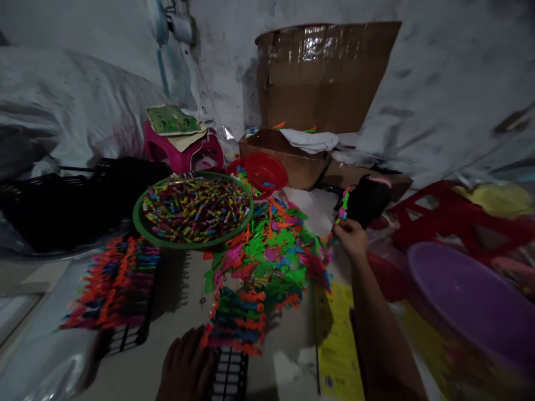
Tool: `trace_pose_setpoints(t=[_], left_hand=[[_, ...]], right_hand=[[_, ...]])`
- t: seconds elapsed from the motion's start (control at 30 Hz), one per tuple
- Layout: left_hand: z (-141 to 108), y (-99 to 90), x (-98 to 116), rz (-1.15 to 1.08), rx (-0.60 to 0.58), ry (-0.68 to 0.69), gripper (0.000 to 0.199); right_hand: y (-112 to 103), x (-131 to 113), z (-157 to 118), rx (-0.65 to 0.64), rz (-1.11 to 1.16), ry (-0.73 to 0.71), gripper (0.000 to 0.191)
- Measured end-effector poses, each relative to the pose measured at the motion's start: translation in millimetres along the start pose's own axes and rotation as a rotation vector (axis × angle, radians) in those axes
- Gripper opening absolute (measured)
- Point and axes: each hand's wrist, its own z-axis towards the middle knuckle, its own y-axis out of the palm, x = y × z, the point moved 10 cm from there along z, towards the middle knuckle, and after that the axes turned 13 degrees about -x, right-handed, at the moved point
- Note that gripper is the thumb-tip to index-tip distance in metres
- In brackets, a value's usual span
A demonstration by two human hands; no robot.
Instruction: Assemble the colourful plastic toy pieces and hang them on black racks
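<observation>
My right hand (350,238) reaches out over the right side of the table, its fingertips pinched at a small yellowish piece beside a black object (370,200) with colourful bits along its edge. Low in the view, my left hand (188,362) lies with its fingers spread beside a black rack (229,373). Rows of orange, green and blue plastic pieces (238,320) fill the upper part of that rack. Beyond it spreads a pile of bright plastic pieces (271,245). A green-rimmed basin (194,245) holds many small multicoloured pieces.
Another filled rack (112,284) stands at the left, near black crates (79,206). Behind are a pink stool (179,150), a red bowl (267,172) and an open cardboard box (288,161). A purple basin (472,301) and a yellow sheet (337,340) are at the right.
</observation>
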Motion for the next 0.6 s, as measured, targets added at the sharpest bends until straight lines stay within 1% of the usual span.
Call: trace_pose_setpoints(t=[0.07,0.1,0.13,0.2,0.3,0.37,0.4,0.43,0.47,0.5,0.57,0.6], left_hand=[[5,-6.2,-5,-0.043,-0.009,-0.101,0.031],[6,-8.2,-8,-0.075,-0.015,-0.151,0.032],[8,-9.3,-8,-0.120,-0.026,-0.168,0.032],[12,-11.0,-7,-0.242,-0.045,-0.162,0.031],[7,-24.9,-23,-0.487,0.050,-0.270,0.030],[-2,-36.2,-34,-0.671,0.107,-0.378,0.030],[-7,-40.3,-36,-0.782,0.105,-0.432,0.030],[-11,-42.2,-35,-0.913,0.065,-0.480,0.032],[-13,-41.4,-28,-1.070,-0.018,-0.512,0.035],[-14,-38.4,-14,-1.246,-0.147,-0.527,0.039],[-15,-35.2,32,-1.624,-0.482,-0.499,0.048],[-17,-37.7,56,-1.800,-0.637,-0.485,0.053]], right_hand=[[-22,-25,-48,0.056,0.182,-0.127,0.022],[-27,-33,-72,0.061,0.254,-0.156,0.023],[-26,-38,-96,0.053,0.311,-0.161,0.024],[-13,-41,-138,0.003,0.388,-0.132,0.025],[23,-33,-192,-0.081,0.487,-0.062,0.025],[44,-24,-223,-0.098,0.579,-0.001,0.024],[51,-21,-237,-0.092,0.622,0.027,0.024],[56,-20,-252,-0.079,0.661,0.045,0.024],[57,-22,-267,-0.061,0.694,0.053,0.023],[56,-28,-282,-0.040,0.715,0.054,0.023],[48,-46,-313,-0.014,0.712,0.040,0.020],[44,-61,-328,-0.041,0.682,0.007,0.018]])
